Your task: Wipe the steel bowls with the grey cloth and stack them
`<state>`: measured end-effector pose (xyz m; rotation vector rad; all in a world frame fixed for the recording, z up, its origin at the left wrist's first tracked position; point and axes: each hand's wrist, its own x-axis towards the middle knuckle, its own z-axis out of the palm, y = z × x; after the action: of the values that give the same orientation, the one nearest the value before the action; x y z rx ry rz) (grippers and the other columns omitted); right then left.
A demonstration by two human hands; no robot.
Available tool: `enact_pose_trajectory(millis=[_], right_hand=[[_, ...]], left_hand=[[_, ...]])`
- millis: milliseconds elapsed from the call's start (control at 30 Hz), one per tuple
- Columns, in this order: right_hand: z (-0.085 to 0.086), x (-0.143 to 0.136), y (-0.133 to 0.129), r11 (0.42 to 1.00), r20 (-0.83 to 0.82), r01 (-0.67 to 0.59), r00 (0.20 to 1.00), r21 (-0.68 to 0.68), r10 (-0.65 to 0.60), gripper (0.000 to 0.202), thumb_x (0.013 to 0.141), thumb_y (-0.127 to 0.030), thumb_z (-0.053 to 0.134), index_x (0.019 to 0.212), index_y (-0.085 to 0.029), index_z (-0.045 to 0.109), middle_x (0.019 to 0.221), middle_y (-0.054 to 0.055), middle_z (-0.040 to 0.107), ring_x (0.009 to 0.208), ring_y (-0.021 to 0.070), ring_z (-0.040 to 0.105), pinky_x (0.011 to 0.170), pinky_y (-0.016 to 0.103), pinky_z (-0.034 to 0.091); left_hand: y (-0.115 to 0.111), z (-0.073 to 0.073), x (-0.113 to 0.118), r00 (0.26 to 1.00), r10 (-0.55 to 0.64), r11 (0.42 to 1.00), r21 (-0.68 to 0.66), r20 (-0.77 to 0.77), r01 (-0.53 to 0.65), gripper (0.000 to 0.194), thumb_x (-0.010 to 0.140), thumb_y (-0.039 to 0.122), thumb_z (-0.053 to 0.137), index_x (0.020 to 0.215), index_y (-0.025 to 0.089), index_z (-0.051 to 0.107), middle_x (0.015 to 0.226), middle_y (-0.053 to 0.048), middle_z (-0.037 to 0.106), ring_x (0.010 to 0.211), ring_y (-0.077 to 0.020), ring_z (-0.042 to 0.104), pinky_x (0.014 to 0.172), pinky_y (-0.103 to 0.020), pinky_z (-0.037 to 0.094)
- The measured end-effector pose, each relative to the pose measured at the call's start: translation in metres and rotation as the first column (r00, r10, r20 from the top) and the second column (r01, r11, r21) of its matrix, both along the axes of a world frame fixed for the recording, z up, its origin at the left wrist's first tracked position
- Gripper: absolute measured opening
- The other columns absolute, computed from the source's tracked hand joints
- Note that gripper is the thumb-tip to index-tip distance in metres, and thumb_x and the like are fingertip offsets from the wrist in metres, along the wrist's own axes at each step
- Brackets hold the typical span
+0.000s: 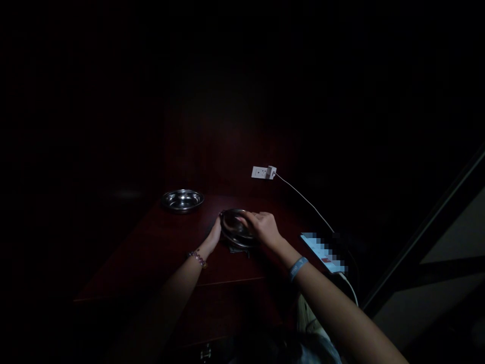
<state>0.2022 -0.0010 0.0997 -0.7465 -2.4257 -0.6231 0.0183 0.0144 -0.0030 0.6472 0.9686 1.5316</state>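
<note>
A round metal bowl [239,237] is tilted up above the dark red table, its shiny inside partly in view. My left hand [215,232] grips its left rim, with a beaded bracelet at the wrist. Over the bowl's right side lies my right hand [263,226], fingers curled inward at its inner surface; whether they pinch something small there is too dark to tell. A blue band circles the right wrist. Beneath the bowl, a dark cloth [238,249] shows in part. Another shiny metal bowl [183,200] stands upright at the table's back left.
The dark red table [151,253] has its front edge below my hands. A white wall socket [259,173] holds a charger with a white cable. To the right lies a lit phone [324,254] with a cable. The surroundings are very dark.
</note>
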Motion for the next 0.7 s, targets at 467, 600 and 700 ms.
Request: enact_pose_trajectory(millis=[467,600,700], right_hand=[[-0.043,0.004,-0.002,0.996,0.046,-0.082,0.996,0.045,0.08,0.035,0.111,-0.034,0.049,0.131,-0.02,0.074,0.084,0.007,0.08,0.08,0.0186,0.075,0.083,0.028,0.054],[-0.043,0.002,-0.004,0.994,0.065,-0.069,0.995,-0.083,0.075,0.037,0.111,-0.035,0.046,0.136,-0.023,0.072,0.092,0.009,0.081,0.089,0.0209,0.076,0.089,0.031,0.056],[-0.043,0.002,-0.006,0.989,0.073,-0.091,0.992,-0.12,0.1,0.037,0.111,-0.034,0.047,0.137,-0.022,0.071,0.095,0.011,0.081,0.092,0.0219,0.076,0.089,0.032,0.057]], left_hand=[[-0.014,0.012,0.003,0.998,0.061,0.997,-0.048,-0.034,-0.063,0.056,0.105,0.056,0.04,0.106,0.016,0.079,0.092,-0.011,0.083,0.09,-0.0279,0.076,0.088,-0.038,0.058],[-0.009,0.005,0.002,0.997,0.077,0.997,-0.021,-0.029,-0.078,0.054,0.105,0.055,0.04,0.1,0.018,0.079,0.094,-0.01,0.082,0.089,-0.0257,0.075,0.088,-0.037,0.058],[-0.005,-0.001,0.0,0.998,0.061,0.998,-0.002,-0.014,-0.061,0.055,0.101,0.062,0.045,0.101,0.019,0.079,0.1,-0.012,0.083,0.095,-0.0271,0.075,0.091,-0.038,0.058]])
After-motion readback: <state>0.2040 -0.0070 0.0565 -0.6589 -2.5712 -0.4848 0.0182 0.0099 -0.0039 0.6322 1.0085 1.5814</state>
